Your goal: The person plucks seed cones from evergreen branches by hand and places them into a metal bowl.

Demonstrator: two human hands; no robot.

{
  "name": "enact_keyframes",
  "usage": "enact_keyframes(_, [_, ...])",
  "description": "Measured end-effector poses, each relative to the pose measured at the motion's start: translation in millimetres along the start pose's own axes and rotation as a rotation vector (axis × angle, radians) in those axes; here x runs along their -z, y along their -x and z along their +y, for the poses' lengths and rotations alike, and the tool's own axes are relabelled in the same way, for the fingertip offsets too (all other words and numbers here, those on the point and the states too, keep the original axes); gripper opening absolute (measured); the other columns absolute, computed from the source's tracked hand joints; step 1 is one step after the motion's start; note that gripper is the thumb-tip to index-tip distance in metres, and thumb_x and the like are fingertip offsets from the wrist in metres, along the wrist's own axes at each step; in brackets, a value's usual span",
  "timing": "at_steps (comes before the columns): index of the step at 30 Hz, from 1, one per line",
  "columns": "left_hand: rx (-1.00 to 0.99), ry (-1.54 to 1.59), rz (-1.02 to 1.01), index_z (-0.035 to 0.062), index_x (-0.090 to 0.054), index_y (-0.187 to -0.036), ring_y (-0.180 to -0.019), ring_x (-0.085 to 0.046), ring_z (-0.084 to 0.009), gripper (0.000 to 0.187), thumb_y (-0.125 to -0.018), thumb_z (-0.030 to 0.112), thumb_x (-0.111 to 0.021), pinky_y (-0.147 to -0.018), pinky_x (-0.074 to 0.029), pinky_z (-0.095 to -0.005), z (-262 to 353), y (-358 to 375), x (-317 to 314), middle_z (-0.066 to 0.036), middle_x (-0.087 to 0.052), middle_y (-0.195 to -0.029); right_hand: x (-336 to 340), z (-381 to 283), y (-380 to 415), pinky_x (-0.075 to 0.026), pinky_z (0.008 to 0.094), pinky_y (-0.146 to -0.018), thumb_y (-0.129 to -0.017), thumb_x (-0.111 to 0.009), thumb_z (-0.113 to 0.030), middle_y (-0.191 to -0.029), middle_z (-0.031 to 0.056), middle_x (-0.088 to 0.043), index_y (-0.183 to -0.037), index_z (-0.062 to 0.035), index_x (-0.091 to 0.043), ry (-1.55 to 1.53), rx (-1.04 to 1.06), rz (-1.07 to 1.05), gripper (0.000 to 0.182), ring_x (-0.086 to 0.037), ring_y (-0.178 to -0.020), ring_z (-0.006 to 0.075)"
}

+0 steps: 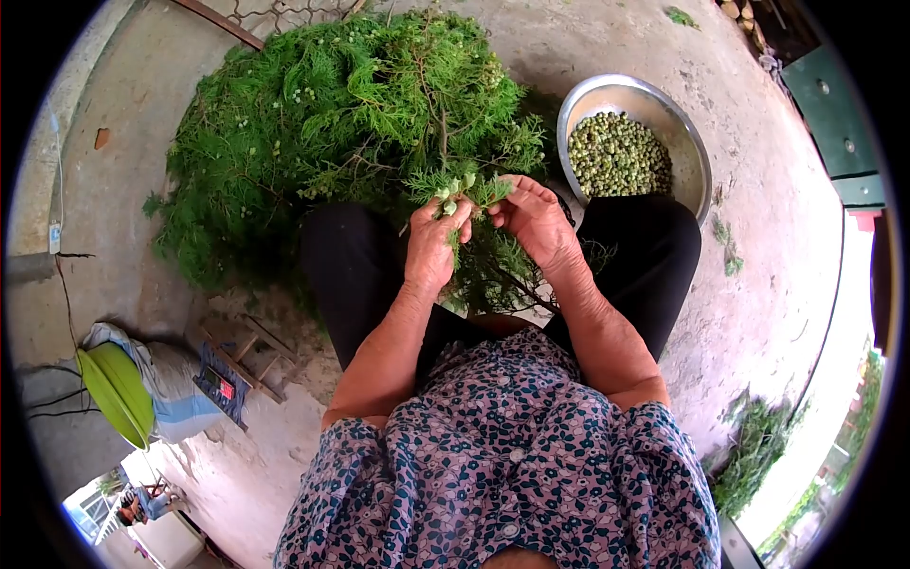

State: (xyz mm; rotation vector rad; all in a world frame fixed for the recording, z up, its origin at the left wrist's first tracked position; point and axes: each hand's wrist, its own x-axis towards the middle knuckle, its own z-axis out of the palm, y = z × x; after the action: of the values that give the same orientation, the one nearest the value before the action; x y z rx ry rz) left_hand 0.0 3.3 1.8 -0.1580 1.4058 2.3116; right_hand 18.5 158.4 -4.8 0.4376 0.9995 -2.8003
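Observation:
My left hand (437, 248) is closed on a green conifer sprig (492, 193) that bears pale green seed cones (446, 193). My right hand (540, 223) pinches the same sprig from the other side, its thumb and forefinger together near the leafy tip. Both hands are above my lap, between my knees. Just beyond them lies a large heap of cut conifer branches (322, 123), with small pale cones scattered among the foliage. More branches hang below my hands, between my legs.
A metal basin (689, 156) partly filled with small green cones (618, 156) stands beyond my right knee. To the left are a low wooden stool (254, 360), a stuffed sack (175, 379) and a lime-green basin (118, 394). Loose sprigs (728, 248) lie on the concrete floor.

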Motion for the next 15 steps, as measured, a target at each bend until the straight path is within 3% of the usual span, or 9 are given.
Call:
enact_keyframes(5, [0.002,-0.077,-0.001,0.0008,-0.058,-0.087,-0.052,-0.045,-0.0071,0.013,-0.081,0.012,-0.058,-0.046,-0.035,-0.0195,4.5,3.5,-4.8,-0.002,-0.057,-0.071,-14.0,-13.7,3.0,-0.044,0.0254,-0.057,-0.082,-0.05,-0.002,-0.078,0.0035,-0.056,-0.098,-0.0007,-0.054,0.04,0.06,-0.004,0.017,-0.056,-0.065,0.015])
enact_keyframes(8, [-0.001,-0.127,-0.018,0.0012,-0.058,-0.088,-0.052,-0.045,-0.0063,0.013,-0.081,0.013,-0.058,-0.046,-0.035,-0.0193,5.8,4.9,-6.3,-0.002,-0.058,-0.071,-17.7,-13.1,3.6,-0.041,0.0209,-0.054,-0.082,-0.055,-0.007,-0.074,0.0003,-0.056,-0.097,-0.0032,-0.058,0.418,0.114,-0.011,0.016,-0.05,-0.061,0.0079])
enact_keyframes(10, [-0.006,-0.167,-0.025,0.0015,-0.058,-0.088,-0.053,-0.045,-0.0056,0.013,-0.082,0.013,-0.058,-0.047,-0.035,-0.019,3.0,5.2,-4.8,-0.002,-0.058,-0.071,-18.8,-11.6,3.3,-0.042,0.0199,-0.055,-0.08,-0.059,-0.008,-0.073,-0.0001,-0.057,-0.093,-0.0014,-0.059,0.451,0.132,-0.04,0.014,-0.049,-0.062,0.0065])
enact_keyframes(12, [-0.012,-0.207,-0.032,0.0017,-0.058,-0.088,-0.053,-0.045,-0.0049,0.012,-0.082,0.013,-0.058,-0.047,-0.035,-0.0187,1.9,5.9,-4.5,-0.001,-0.057,-0.07,-21.4,-8.5,2.9,-0.037,0.0167,-0.052,-0.08,-0.058,-0.004,-0.075,-0.0027,-0.056,-0.093,-0.0031,-0.059,0.772,0.205,-0.046,0.013,-0.046,-0.06,0.0035])
enact_keyframes(15, [-0.073,-0.197,0.021,0.0024,-0.059,-0.083,-0.054,-0.045,-0.0039,0.01,-0.082,0.012,-0.058,-0.047,-0.035,-0.018,2.6,7.2,-7.7,0.0,-0.057,-0.069,-16.6,0.8,-0.4,-0.037,0.0159,-0.052,-0.077,-0.06,-0.001,-0.075,-0.0024,-0.057,-0.09,-0.0019,-0.059,0.814,0.267,-0.03,0.013,-0.046,-0.06,0.0027])
